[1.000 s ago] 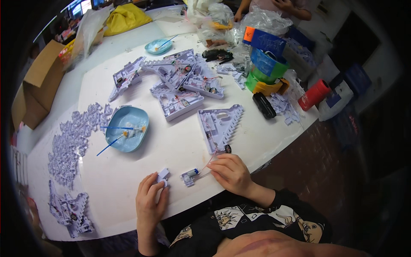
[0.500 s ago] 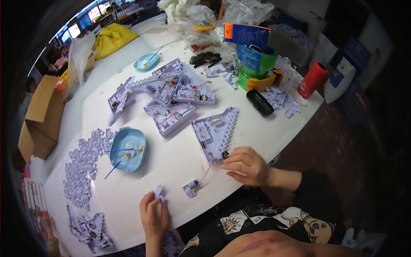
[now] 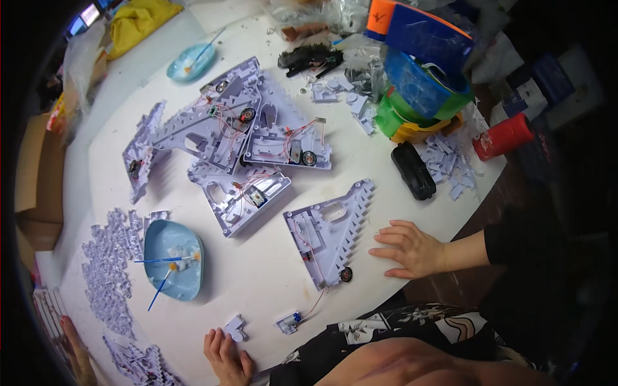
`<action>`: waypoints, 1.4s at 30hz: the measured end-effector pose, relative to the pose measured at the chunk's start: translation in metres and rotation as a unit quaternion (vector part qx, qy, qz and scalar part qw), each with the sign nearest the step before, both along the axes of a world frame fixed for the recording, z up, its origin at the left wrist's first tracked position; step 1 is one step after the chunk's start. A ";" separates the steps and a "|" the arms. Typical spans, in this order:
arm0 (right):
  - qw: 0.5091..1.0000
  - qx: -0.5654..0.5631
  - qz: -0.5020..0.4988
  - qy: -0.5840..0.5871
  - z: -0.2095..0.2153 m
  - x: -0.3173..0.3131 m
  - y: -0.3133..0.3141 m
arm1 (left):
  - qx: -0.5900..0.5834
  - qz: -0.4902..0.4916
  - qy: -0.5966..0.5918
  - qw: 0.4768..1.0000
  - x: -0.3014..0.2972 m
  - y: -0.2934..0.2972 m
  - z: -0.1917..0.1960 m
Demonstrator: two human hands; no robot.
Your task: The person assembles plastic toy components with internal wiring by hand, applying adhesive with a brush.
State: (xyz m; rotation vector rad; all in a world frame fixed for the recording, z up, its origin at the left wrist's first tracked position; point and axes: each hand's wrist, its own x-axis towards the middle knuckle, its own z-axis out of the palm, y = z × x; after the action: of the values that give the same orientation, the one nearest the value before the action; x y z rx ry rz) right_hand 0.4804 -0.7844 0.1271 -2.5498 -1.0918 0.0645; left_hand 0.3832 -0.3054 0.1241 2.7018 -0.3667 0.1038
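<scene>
My left hand (image 3: pixel 228 359) rests on the table's near edge, fingers loosely spread. Its fingertips are beside a small lavender plastic piece (image 3: pixel 235 327) lying on the white tabletop. My right hand (image 3: pixel 412 249) lies with fingers spread and holds nothing, just right of a triangular lavender plastic housing (image 3: pixel 313 225) with a toothed side. A small round black part (image 3: pixel 346 275) sits at that housing's near corner. Thin wires run from the housing to a small motor-like unit (image 3: pixel 288 321) on a lavender bracket, between my hands.
Several wired lavender housings (image 3: pixel 225 132) are piled farther back. A blue bowl (image 3: pixel 196 283) holds white paste and two blue sticks. Small lavender parts (image 3: pixel 106 276) are heaped at left. On the right are a black case (image 3: pixel 412 171), tape rolls (image 3: pixel 425 90) and a red cylinder (image 3: pixel 504 136).
My right hand has moved right, away from the round black part. The small piece at my left hand now lies flat, with the fingers drawn back. The view has shifted downward.
</scene>
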 end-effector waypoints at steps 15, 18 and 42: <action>0.998 -0.015 0.018 0.054 0.000 0.008 -0.008 | 0.127 -0.063 -0.091 0.986 -0.004 0.017 -0.026; 0.998 -0.017 0.016 0.057 0.005 0.011 -0.007 | 0.122 -0.055 -0.071 0.989 0.001 0.014 -0.018; 0.782 0.092 -0.556 -0.268 0.085 0.557 0.053 | 0.120 -0.033 -0.101 0.987 -0.015 0.027 -0.055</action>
State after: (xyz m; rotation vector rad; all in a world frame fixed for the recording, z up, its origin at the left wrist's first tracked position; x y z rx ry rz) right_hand 1.0375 -0.7315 0.2125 -2.6394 0.4315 -1.0453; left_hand 0.3686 -0.2782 0.0695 2.9210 -0.5613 0.3378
